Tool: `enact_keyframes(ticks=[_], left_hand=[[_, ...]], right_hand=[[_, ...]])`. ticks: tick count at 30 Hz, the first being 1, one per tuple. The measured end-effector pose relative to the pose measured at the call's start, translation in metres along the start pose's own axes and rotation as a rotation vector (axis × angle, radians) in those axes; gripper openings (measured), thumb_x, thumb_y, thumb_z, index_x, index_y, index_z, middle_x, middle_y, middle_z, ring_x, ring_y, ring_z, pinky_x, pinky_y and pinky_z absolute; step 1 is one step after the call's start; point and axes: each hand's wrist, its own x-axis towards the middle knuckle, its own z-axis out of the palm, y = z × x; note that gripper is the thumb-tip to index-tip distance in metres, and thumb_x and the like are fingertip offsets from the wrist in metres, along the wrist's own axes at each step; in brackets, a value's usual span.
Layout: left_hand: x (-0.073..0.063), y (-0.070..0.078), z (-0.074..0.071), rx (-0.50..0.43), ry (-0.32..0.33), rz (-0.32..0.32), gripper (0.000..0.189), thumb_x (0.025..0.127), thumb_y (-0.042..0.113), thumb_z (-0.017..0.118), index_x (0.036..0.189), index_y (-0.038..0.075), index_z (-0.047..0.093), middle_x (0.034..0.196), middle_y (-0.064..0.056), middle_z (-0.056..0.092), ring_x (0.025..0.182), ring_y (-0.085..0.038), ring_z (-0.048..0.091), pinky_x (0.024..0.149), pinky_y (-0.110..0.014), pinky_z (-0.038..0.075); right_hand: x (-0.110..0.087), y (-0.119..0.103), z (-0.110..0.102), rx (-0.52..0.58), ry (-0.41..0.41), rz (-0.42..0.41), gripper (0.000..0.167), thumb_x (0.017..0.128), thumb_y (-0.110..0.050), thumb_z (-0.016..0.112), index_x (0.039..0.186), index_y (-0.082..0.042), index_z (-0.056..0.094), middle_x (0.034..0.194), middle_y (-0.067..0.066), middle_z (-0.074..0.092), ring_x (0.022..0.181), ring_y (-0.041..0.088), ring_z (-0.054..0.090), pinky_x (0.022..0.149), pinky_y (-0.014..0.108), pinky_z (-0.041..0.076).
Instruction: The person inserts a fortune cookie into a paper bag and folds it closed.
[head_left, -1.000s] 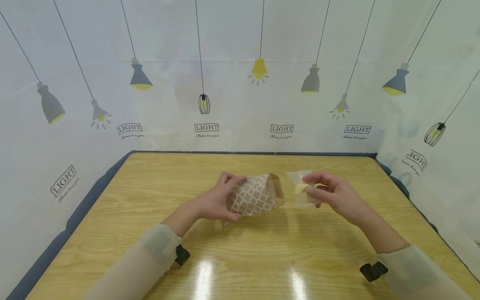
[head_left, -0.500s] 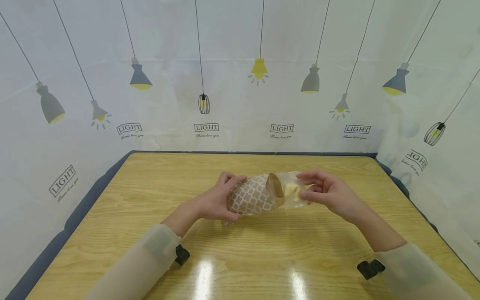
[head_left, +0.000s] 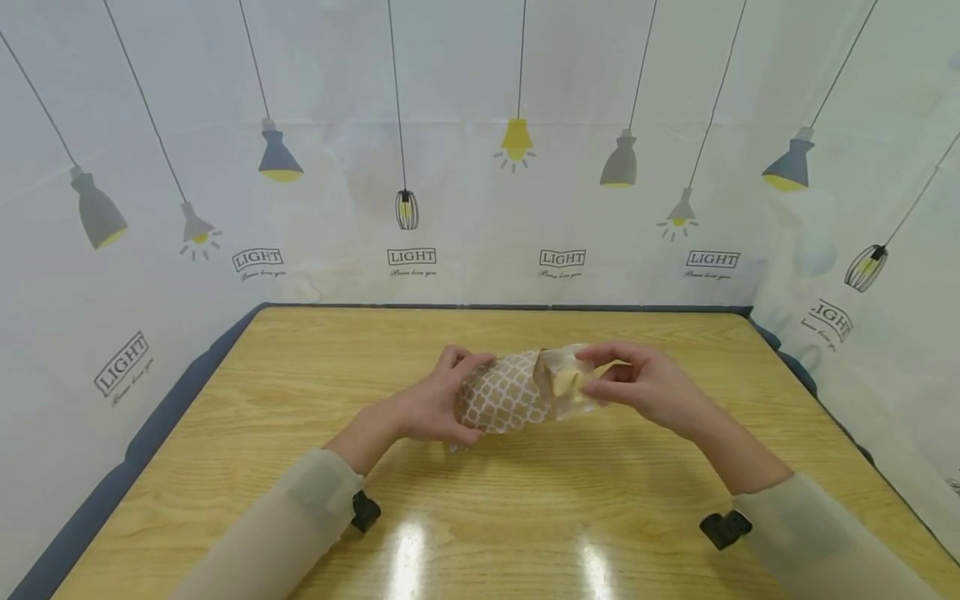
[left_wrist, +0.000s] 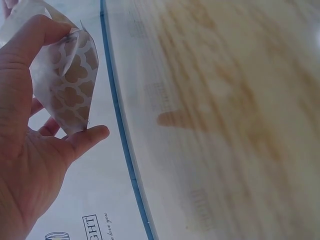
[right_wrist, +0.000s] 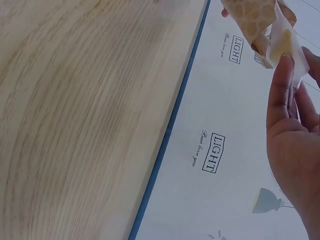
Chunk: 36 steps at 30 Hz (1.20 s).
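While the left hand (head_left: 431, 408) gripped the brown paper bag (head_left: 504, 402) with a white lattice print just above the wooden table (head_left: 480, 517), the right hand (head_left: 645, 385) pinched a clear plastic packet (head_left: 567, 382) holding something pale yellow, its end at the bag's open mouth. Lamp-printed sheeting (head_left: 480, 167) walled the table.

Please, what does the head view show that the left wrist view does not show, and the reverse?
Only the head view shows the right hand pinching a clear wrapped packet at the open mouth of the patterned paper bag, both sleeves, and the whole wooden table.

Only the left wrist view shows the palm side of the left hand, with the thumb under the bag's pointed bottom corner.

Both show the left hand gripping the patterned bag above the table, and the lamp-printed backdrop.
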Motion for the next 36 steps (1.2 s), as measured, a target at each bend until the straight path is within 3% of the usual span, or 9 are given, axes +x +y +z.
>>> enact_keyframes(ticks=[11,22,29,36], left_hand=[[0.002,-0.004,0.0,0.006,0.0,-0.001,0.112,0.08,0.018,0.093,0.172,0.023,0.029,0.157,-0.017,0.027,0.142,-0.036,0.044,0.121,-0.055,0.049],[0.002,-0.004,0.0,0.018,0.0,0.004,0.113,0.08,0.018,0.094,0.172,0.021,0.029,0.155,-0.017,0.029,0.139,-0.034,0.045,0.12,-0.053,0.05],[0.001,-0.004,0.0,0.026,0.001,0.005,0.112,0.08,0.02,0.093,0.172,0.021,0.029,0.154,-0.016,0.029,0.139,-0.034,0.045,0.12,-0.053,0.05],[-0.001,-0.006,-0.002,0.023,0.02,0.0,0.113,0.078,0.02,0.093,0.172,0.021,0.03,0.154,-0.017,0.03,0.138,-0.034,0.046,0.12,-0.055,0.05]], right_hand=[[0.009,0.001,0.004,-0.069,0.03,0.006,0.044,0.099,-0.021,0.084,0.138,-0.008,0.071,0.126,0.017,0.067,0.094,0.014,0.071,0.078,0.029,0.065],[0.017,0.005,0.015,-0.158,0.039,-0.058,0.038,0.097,-0.019,0.085,0.132,-0.009,0.074,0.117,0.012,0.07,0.087,0.014,0.063,0.064,0.025,0.052],[0.018,0.001,0.02,-0.118,0.006,-0.071,0.045,0.098,-0.016,0.084,0.139,-0.006,0.069,0.124,0.018,0.067,0.089,0.013,0.065,0.068,0.025,0.056],[0.011,0.005,0.012,-0.087,0.011,-0.044,0.057,0.102,-0.018,0.079,0.156,-0.017,0.06,0.137,0.019,0.067,0.101,0.018,0.073,0.082,0.033,0.065]])
